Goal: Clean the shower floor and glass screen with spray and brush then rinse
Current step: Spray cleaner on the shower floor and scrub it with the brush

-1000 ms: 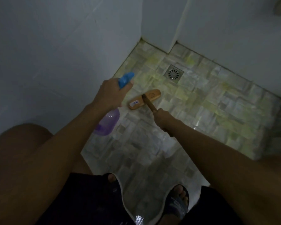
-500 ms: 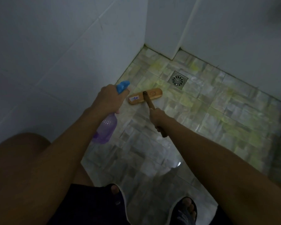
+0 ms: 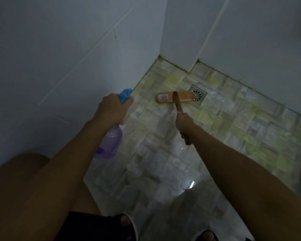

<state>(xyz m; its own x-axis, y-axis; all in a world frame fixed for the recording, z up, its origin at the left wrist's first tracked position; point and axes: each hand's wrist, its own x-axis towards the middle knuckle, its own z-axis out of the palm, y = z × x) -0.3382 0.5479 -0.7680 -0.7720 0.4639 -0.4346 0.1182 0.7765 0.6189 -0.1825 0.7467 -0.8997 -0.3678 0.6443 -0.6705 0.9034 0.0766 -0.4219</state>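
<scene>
My left hand [image 3: 111,108] grips a spray bottle [image 3: 110,145] with a purple body and a blue trigger head, held over the left side of the floor near the wall. My right hand [image 3: 185,123] grips the brown handle of a wooden brush [image 3: 175,97]. The brush head lies flat on the mosaic shower floor [image 3: 163,153], its right end touching the square metal drain [image 3: 198,94]. Yellow-green stains cover the tiles around the drain and to the right. No glass screen shows.
White tiled walls [image 3: 59,58] close the floor on the left and at the back, with a jutting corner column [image 3: 181,32]. My bare knee [image 3: 24,171] is at lower left. My feet in dark sandals [image 3: 123,223] stand at the bottom edge.
The brush has slid away from me toward the drain, and its head now reaches the drain's edge. My left hand keeps the spray bottle in about the same place.
</scene>
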